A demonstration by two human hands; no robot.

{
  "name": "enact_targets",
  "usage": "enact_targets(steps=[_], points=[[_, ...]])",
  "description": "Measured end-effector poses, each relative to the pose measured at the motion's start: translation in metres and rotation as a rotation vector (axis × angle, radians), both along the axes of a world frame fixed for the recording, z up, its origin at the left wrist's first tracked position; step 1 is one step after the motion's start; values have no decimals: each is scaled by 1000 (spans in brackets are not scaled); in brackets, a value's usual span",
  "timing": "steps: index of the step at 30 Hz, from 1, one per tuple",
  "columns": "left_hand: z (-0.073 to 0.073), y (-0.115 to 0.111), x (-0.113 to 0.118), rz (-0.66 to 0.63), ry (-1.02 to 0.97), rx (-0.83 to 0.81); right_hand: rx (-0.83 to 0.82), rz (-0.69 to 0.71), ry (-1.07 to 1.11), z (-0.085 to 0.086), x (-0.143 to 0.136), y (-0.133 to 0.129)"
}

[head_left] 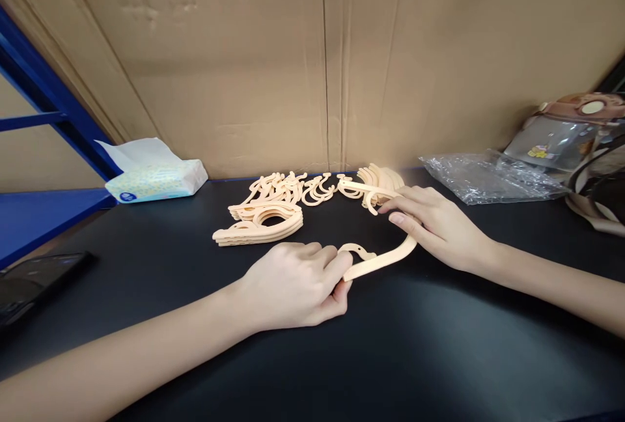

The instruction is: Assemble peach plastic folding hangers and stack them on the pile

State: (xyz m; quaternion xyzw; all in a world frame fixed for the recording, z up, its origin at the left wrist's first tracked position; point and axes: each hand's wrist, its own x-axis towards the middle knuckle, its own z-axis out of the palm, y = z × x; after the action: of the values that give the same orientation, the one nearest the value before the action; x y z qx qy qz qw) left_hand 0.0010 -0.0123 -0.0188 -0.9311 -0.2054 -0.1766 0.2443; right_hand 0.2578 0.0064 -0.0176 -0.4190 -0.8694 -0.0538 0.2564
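The work looked partway through, with one piece in hand and more parts waiting. The fingers of the left hand (297,282) were pinched on the near end of a pale peach, curved, plastic-looking frame (381,262), while the fingers of the right hand (434,217) gripped it around its bend, thumb nearest the camera. The frame was held up over the middle of the smooth black surface (439,357), its two arms spread apart, with a small hooked part beside each; the right hand hid the join, so whether everything there was fastened could not be told. Just beyond the left hand lay a neat pile of matching peach folded frames (258,233), several layers deep, which were probably the finished ones. Behind that pile sat a loose heap of thin peach hook-shaped pieces (278,187), with a few scattered peach hooks (317,191) to its right, and beyond the held frame rose a fanned stack of curved peach strips (383,178). Judging by these separate parts, a fair amount remained to be put together; an exact count was not possible, as the pieces overlapped. The frame in hand seemed unfinished, since it was not yet folded flat like those in the pile.
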Motion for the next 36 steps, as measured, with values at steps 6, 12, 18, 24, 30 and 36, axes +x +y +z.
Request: enact_targets(steps=[6, 12, 18, 24, 30, 36], points=[[7, -1, 1, -60, 119, -39, -49, -30, 40, -2, 0, 0], [10, 0, 2, -202, 125, -163, -57, -76, 48, -4, -3, 0], [13, 3, 1, -243, 120, -131, -54, -110, 38, -6, 1, 5], [9, 5, 0, -241, 62, -110, -85, -119, 85, -6, 1, 6], [6, 6, 0, -299, 38, -120, -45, -75, 56, -6, -5, -2], [8, 6, 0, -311, 16, -287, -71, -76, 58, -8, -3, 1]])
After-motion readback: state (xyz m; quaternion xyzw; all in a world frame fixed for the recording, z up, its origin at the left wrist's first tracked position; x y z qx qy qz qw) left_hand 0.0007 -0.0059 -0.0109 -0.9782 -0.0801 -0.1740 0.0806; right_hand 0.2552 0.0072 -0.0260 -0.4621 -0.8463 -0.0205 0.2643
